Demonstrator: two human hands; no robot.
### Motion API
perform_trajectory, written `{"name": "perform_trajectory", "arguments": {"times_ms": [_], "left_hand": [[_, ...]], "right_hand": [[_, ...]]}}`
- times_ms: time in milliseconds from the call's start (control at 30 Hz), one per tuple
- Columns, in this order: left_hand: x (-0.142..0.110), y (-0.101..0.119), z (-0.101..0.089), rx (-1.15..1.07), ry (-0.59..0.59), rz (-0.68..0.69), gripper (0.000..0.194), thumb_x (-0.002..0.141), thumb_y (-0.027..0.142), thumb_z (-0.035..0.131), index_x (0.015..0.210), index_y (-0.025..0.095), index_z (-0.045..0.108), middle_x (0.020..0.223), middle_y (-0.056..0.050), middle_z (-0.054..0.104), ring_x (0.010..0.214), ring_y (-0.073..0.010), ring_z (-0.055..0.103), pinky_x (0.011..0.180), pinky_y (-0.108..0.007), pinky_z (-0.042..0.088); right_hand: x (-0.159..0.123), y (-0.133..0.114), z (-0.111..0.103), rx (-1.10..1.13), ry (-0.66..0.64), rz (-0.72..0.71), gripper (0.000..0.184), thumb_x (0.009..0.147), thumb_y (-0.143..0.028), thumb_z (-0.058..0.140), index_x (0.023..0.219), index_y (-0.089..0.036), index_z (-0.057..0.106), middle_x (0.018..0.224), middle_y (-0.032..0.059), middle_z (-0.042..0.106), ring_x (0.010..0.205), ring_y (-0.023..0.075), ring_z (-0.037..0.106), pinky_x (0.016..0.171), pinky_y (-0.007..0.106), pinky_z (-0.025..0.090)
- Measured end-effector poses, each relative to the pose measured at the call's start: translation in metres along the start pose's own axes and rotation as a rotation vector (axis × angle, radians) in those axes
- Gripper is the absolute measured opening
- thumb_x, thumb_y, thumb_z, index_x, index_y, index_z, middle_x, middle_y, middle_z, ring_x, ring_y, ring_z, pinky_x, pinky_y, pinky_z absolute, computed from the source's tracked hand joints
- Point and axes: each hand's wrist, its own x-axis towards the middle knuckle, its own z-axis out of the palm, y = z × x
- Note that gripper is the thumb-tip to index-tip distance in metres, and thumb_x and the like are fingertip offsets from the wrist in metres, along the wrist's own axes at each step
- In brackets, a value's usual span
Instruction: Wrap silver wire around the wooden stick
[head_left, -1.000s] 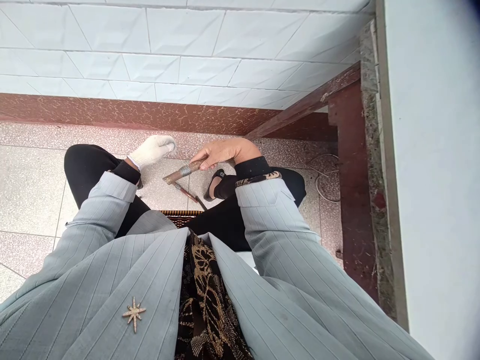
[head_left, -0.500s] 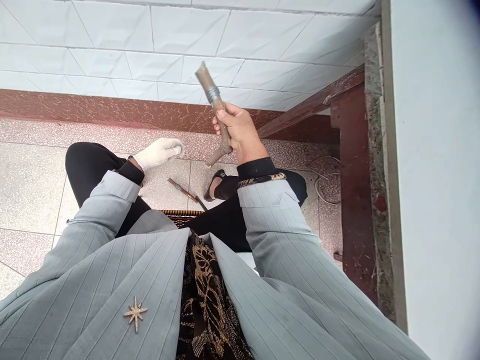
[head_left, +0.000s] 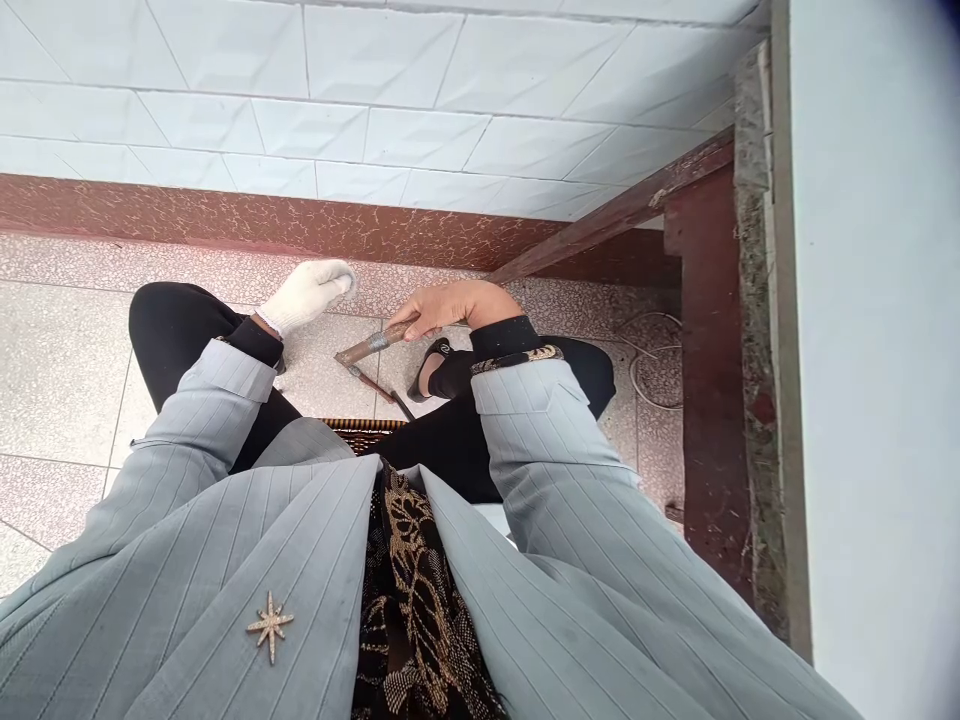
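Observation:
My right hand (head_left: 457,303) is bare and wrapped round a brown wooden stick (head_left: 358,352) with metal wire (head_left: 377,341) wound about it. The stick's wired end points down and left; its other end is hidden by the hand. My left hand (head_left: 306,294), in a white knitted glove, hovers to the left with its fingers curled closed. Something greyish shows at its fingertips, too small to tell. Below the stick's tip, a thin reddish-brown rod with a dark end (head_left: 379,386) lies on the tiled floor.
A woven wicker edge (head_left: 360,430) shows between my legs. Ahead stands a white tiled wall (head_left: 405,60) with a reddish-brown base. On the right are a dark red wooden frame (head_left: 709,400) and a coil of pale cable (head_left: 649,365) on the floor.
My right hand has swung the stick from pointing up to pointing down and left, bringing it lower. My gloved left hand has shifted slightly up and left.

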Motion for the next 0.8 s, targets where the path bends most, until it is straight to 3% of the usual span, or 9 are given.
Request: {"name": "perform_trajectory", "arguments": {"times_ms": [133, 267, 400, 500, 567, 667, 733, 800], "left_hand": [[0.002, -0.003, -0.002, -0.035, 0.074, -0.054, 0.016, 0.09, 0.019, 0.05, 0.083, 0.018, 0.064, 0.064, 0.001, 0.054, 0.061, -0.0127, 0.046, 0.062, -0.03, 0.037], [0.006, -0.009, -0.002, -0.021, 0.134, -0.064, 0.015, 0.089, 0.018, 0.052, 0.078, 0.019, 0.061, 0.062, 0.001, 0.052, 0.061, -0.0128, 0.046, 0.06, -0.03, 0.035], [0.009, -0.011, 0.004, -0.053, 0.087, -0.107, 0.018, 0.09, 0.015, 0.052, 0.075, 0.019, 0.06, 0.063, 0.001, 0.053, 0.06, -0.0121, 0.046, 0.06, -0.029, 0.035], [0.008, -0.008, 0.01, -0.07, -0.084, -0.076, 0.018, 0.093, 0.019, 0.052, 0.079, 0.018, 0.064, 0.063, 0.001, 0.054, 0.057, -0.0114, 0.045, 0.059, -0.028, 0.035], [0.006, -0.006, 0.012, -0.086, -0.199, -0.025, 0.02, 0.094, 0.022, 0.052, 0.082, 0.017, 0.066, 0.062, 0.002, 0.053, 0.056, -0.011, 0.044, 0.059, -0.027, 0.035], [0.005, -0.006, 0.014, -0.085, -0.24, 0.023, 0.023, 0.095, 0.026, 0.051, 0.082, 0.017, 0.067, 0.061, 0.002, 0.053, 0.056, -0.0113, 0.045, 0.06, -0.027, 0.035], [0.005, -0.009, 0.014, -0.041, -0.224, 0.05, 0.023, 0.094, 0.027, 0.051, 0.081, 0.017, 0.067, 0.063, 0.002, 0.054, 0.059, -0.012, 0.046, 0.062, -0.027, 0.036], [0.006, -0.012, 0.014, 0.007, -0.206, 0.069, 0.023, 0.093, 0.028, 0.052, 0.08, 0.017, 0.068, 0.065, 0.001, 0.057, 0.061, -0.0126, 0.048, 0.065, -0.028, 0.037]], "right_hand": [[-0.006, 0.002, -0.002, 0.128, -0.044, -0.148, 0.046, 0.078, -0.038, 0.088, 0.12, -0.021, 0.083, 0.079, -0.0012, 0.072, 0.064, 0.011, 0.056, 0.063, 0.022, 0.045], [-0.021, -0.003, -0.006, 0.226, 0.006, -0.253, 0.048, 0.074, -0.04, 0.091, 0.117, -0.02, 0.083, 0.077, -0.0032, 0.071, 0.064, 0.0104, 0.055, 0.061, 0.021, 0.045], [-0.039, -0.015, -0.005, 0.337, 0.308, -0.401, 0.041, 0.081, -0.039, 0.088, 0.117, -0.02, 0.081, 0.076, -0.0031, 0.066, 0.065, 0.0105, 0.053, 0.063, 0.022, 0.045], [-0.036, -0.02, -0.001, 0.476, 0.601, -0.446, 0.039, 0.087, -0.043, 0.084, 0.118, -0.021, 0.078, 0.075, -0.002, 0.061, 0.064, 0.0119, 0.052, 0.061, 0.025, 0.044], [-0.027, -0.018, 0.001, 0.526, 0.735, -0.405, 0.038, 0.09, -0.046, 0.081, 0.119, -0.023, 0.077, 0.076, -0.0009, 0.06, 0.065, 0.0138, 0.052, 0.061, 0.026, 0.046], [-0.012, -0.01, -0.002, 0.466, 0.862, -0.252, 0.033, 0.093, -0.043, 0.076, 0.12, -0.023, 0.076, 0.075, 0.0003, 0.059, 0.066, 0.0159, 0.053, 0.064, 0.029, 0.048], [-0.006, -0.003, -0.005, 0.304, 0.886, -0.115, 0.029, 0.093, -0.033, 0.075, 0.118, -0.02, 0.078, 0.076, 0.0013, 0.062, 0.069, 0.0169, 0.055, 0.069, 0.031, 0.048], [-0.002, 0.001, -0.007, 0.103, 0.818, 0.011, 0.029, 0.089, -0.023, 0.076, 0.116, -0.019, 0.082, 0.079, 0.0015, 0.066, 0.073, 0.018, 0.058, 0.074, 0.032, 0.046]]}}
